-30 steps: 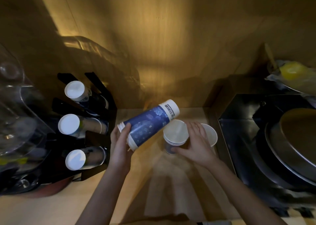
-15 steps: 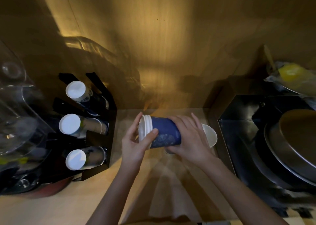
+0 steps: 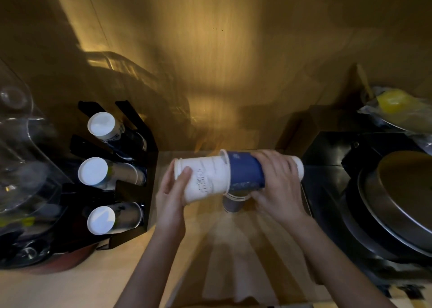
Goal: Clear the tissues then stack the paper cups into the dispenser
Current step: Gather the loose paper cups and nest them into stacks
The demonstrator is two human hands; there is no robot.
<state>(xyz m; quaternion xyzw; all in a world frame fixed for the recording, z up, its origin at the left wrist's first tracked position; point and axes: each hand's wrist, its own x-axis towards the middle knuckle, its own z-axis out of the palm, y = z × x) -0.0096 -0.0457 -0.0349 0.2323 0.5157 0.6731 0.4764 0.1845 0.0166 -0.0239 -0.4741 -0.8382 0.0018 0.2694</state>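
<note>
Paper cups (image 3: 224, 179), a white sleeve of them meeting a blue one, lie sideways in the air between both hands, above the middle of the wooden counter (image 3: 229, 256). The left hand (image 3: 171, 197) clasps the white end with its thumb over the rim, and the right hand (image 3: 277, 186) wraps the blue end, so the two close on one column. Whether the white part is sliding into the blue or coming out cannot be told; the frame is blurred there. To nest them well, I would keep both axes in line and push straight, squeezing lightly so no rim buckles. Just beneath, another short stack of cups (image 3: 233, 202) stands on the counter. To the left stands the black dispenser (image 3: 149, 167), its three slots already showing white cup bottoms. No tissues show. Dark metal pans (image 3: 397, 202) sit at right.
</note>
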